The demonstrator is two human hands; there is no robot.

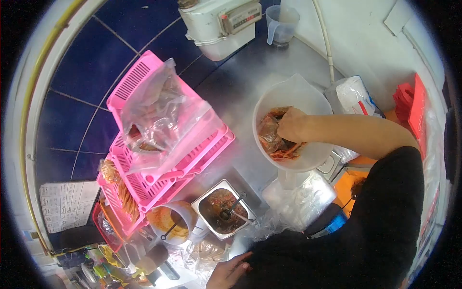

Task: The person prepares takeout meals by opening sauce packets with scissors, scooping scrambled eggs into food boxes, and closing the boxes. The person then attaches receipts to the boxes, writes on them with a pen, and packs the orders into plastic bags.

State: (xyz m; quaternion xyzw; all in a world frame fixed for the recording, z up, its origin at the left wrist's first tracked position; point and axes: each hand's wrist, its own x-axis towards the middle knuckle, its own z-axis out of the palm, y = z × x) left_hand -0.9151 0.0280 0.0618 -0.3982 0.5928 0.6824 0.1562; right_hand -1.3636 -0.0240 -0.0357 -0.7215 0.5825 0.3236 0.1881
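The reddish, sauce-coated food [272, 137] lies inside a large translucent pitcher [315, 149], gathered against the wall on the side toward the pink rack [171, 178]. The pitcher is on the steel worktop, nearer the edge along the white wall than the one along the blue tiles; its spout points toward the corner where those walls meet. The right hand [292, 126] reaches over the rim from the white-wall side, fingers down in the food. What they close on is hidden, so I cannot tell whether they are together or apart; a glossy fold beside them may be plastic or just wet food. The mass runs lengthwise from spout side to handle side, roughly across the forearm, and begins right at the fingertips. The right arm is much the nearer. The left hand [228, 273] is outside the pitcher, close to the black shirt [337, 250], fingers slightly apart with nothing visible between them; a steel container [197, 204] of dark, flecked sauce sits between it and the rack.
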